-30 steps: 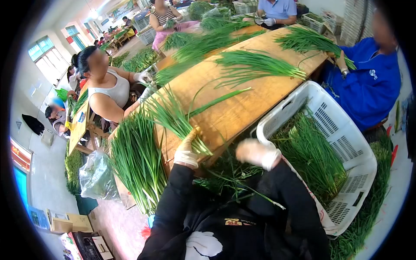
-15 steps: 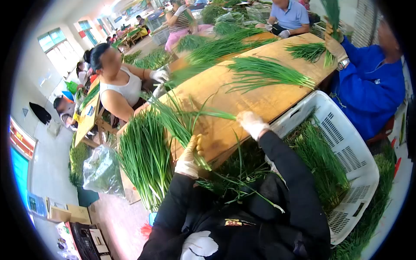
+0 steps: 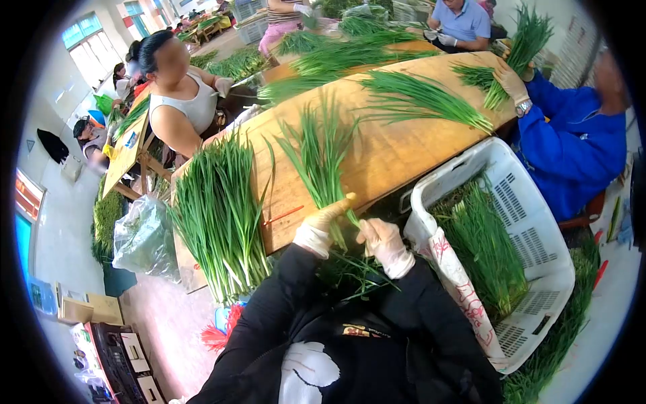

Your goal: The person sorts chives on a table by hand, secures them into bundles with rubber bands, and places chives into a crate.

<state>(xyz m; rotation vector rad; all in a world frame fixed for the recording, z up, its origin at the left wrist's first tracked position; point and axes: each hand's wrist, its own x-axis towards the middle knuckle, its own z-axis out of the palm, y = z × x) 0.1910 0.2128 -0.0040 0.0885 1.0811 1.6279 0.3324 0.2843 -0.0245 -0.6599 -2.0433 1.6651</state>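
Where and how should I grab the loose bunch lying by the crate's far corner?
Grip the bunch at its pale stem ends, fingers across the stems. I'd come from the crate side: the stems are gathered and point toward that table edge, while the leaves fan out the other way and would probably slip or splay.

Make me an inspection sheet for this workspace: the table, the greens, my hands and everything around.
Surface: wooden table, bare wood showing between greens.
Job's things: small bunch; large bunch at the table's left end; white basket holding more greens.
Clutter: thin red strip on the table; red tangle near its edge.
Grippers: left hand closed around the small bunch; right hand at its stem ends, grip unclear.
Cables: nothing seen.
Surroundings: worker in blue holding greens; worker in a white top across the table.
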